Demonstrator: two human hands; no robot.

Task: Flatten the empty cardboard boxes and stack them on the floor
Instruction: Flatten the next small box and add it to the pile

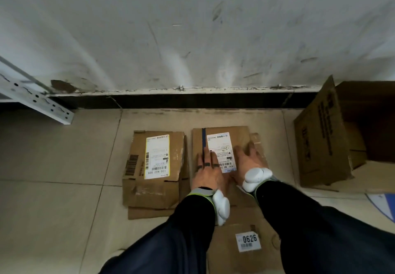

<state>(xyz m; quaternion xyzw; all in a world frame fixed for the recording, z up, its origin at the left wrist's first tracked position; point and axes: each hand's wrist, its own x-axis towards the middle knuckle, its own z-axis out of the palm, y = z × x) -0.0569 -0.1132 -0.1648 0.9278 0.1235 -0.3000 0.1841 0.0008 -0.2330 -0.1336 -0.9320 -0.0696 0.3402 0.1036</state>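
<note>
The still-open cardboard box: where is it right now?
In the head view the open box stands at far right against the wall, right of the flattened box under both hands.

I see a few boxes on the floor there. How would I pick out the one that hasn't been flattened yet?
Follow the dark skirting strip at the foot of the white wall to its right end. There, right of the two flattened piles, stands the big open box. Unlike the flat box under the left hand and right hand, it has upright walls, a raised flap and a dark hollow inside.
</note>
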